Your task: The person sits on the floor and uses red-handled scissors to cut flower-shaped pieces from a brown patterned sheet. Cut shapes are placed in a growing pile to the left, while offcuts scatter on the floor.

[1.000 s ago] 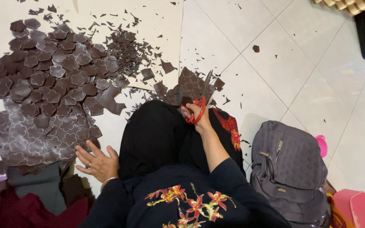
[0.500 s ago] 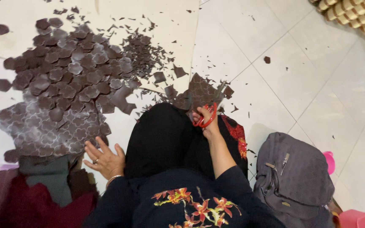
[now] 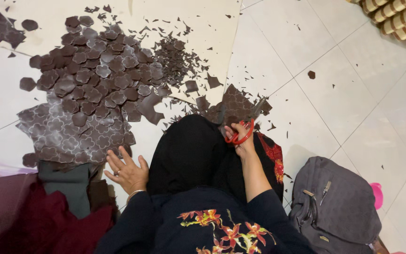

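My right hand (image 3: 244,141) grips red-handled scissors (image 3: 240,133) whose blades point up into a brown patterned fabric piece (image 3: 233,107) lying beyond my black-clad knee. My left hand (image 3: 128,171) rests flat and spread on the floor, fingertips touching the lower edge of a large brown patterned sheet (image 3: 62,136). Above that sheet lies a heap of cut brown flower shapes (image 3: 102,77). A pile of small brown scraps (image 3: 177,59) sits to its right.
A grey backpack (image 3: 337,209) stands at my right on the white tiled floor (image 3: 353,94). Dark red and grey-green cloth (image 3: 48,207) lies at the lower left. A woven basket (image 3: 395,21) is at the top right corner. A pink object (image 3: 377,195) peeks behind the backpack.
The view has shifted, so everything sits lower and further right in frame. My right hand keeps the scissors at the fabric piece; my left hand stays on the floor.
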`<state>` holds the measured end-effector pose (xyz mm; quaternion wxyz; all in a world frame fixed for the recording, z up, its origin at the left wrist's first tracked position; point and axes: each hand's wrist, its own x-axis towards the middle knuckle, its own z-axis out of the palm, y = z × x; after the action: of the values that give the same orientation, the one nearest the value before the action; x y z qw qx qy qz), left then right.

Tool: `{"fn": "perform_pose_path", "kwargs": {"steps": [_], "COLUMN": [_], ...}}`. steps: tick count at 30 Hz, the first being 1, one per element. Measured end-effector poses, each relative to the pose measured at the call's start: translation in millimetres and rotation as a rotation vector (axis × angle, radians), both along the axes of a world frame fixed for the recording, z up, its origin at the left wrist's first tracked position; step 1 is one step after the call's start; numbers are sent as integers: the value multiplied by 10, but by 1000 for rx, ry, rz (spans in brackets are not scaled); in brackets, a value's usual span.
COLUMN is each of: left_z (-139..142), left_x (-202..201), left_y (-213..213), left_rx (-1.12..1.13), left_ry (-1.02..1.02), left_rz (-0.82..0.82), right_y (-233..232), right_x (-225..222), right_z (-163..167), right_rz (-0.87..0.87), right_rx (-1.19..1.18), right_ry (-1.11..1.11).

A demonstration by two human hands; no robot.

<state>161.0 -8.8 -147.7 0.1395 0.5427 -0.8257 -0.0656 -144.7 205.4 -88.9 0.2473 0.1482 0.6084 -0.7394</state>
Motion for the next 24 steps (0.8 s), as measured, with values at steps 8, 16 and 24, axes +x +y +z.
{"fn": "perform_pose_path", "kwargs": {"steps": [8,16,24], "left_z": [-38,-76,-110], "left_x": [-22,-48,-51], "left_y": [22,53,67], "left_rx": [9,7,36], "left_ry": [9,-36,-53], "left_rz": [22,34,29], "right_y": [23,24,38], "right_x": [-64,-63,-78], "right_z": [-49,3,-17], "right_rz": [-12,70,39], "right_rx": [9,-12,9], "right_ry": [-31,-68,-114]}}
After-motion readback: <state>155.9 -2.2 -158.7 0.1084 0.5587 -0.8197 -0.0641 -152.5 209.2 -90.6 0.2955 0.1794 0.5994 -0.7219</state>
